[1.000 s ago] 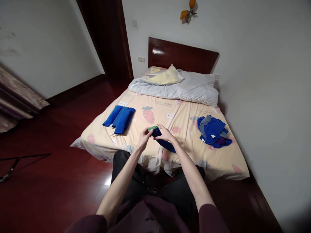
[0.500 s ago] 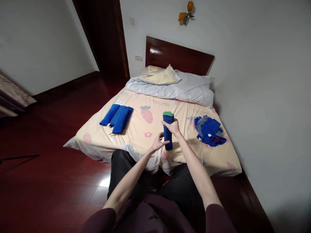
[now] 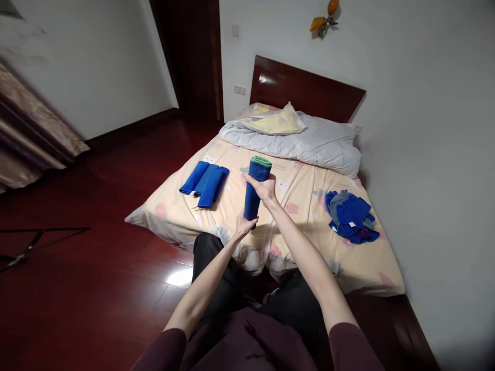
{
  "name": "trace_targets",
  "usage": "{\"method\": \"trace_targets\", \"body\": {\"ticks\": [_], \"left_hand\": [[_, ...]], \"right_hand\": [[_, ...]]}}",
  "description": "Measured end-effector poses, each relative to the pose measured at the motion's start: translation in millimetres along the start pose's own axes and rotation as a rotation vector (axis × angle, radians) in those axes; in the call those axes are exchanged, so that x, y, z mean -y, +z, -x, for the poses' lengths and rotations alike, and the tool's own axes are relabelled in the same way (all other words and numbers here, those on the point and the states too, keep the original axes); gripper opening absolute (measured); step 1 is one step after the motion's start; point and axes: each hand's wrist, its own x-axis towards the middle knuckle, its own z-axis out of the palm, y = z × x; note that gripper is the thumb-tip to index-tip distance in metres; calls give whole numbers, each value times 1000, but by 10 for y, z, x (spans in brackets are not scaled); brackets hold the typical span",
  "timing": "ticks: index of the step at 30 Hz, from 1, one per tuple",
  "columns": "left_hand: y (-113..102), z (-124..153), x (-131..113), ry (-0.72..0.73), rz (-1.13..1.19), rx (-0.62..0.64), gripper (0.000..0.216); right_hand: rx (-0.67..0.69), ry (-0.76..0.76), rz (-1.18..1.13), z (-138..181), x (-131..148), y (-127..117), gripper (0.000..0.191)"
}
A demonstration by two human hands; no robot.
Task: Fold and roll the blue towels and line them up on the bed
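Yr R hand [image 3: 265, 187] is wrapped round the upper half of a tightly rolled blue towel [image 3: 252, 203], thumb across its front; yr L hand [image 3: 246, 224] grips the same roll at its lower end, so both hands are closed on it. The roll is approx upright, coiled green-edged end up top, in front of you over the near half of the bed; can't tell if its bottom touches the sheet [image 3: 305, 206]. Taking the roll as clock centre, 12 twd the wall ahead: btwn 9 & 10, blue towel rolls [image 3: 211, 188] lie side by side on the sheet, w/ a small white tag showing. At 3, well apart from yr hands, a loose heap of blue & grey cloths [image 3: 350, 215], w/ white tags & a bit of purple. At 1, a bunched grey quilt [image 3: 328, 147], pale yellow fabric [image 3: 279, 123] on top, then the brown headboard [image 3: 309, 87] & an orange wall lamp [image 3: 324, 23]. Dk door [image 3: 193, 56] at 11, curtain [image 3: 33, 126] approx 10.
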Motion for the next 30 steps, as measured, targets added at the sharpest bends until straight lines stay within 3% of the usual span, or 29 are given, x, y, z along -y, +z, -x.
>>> {"method": "trace_targets", "body": {"ticks": [8,21,27,30], "left_hand": [[-782,-464,310,-1,-70,-131,46],[-1664,-979,725,-27,-100,-261,43],[-2205,-1345,832,6,-137,-368,42],[-2374,-1534,871,41,-167,-404,37]], "right_hand": [[79,26,-26,-146,-106,861,41],[139,105,-82,-381,-361,1852,37],[182,115,-72,-604,-463,2350,40],[206,106,-87,-733,-535,2558,40]]}}
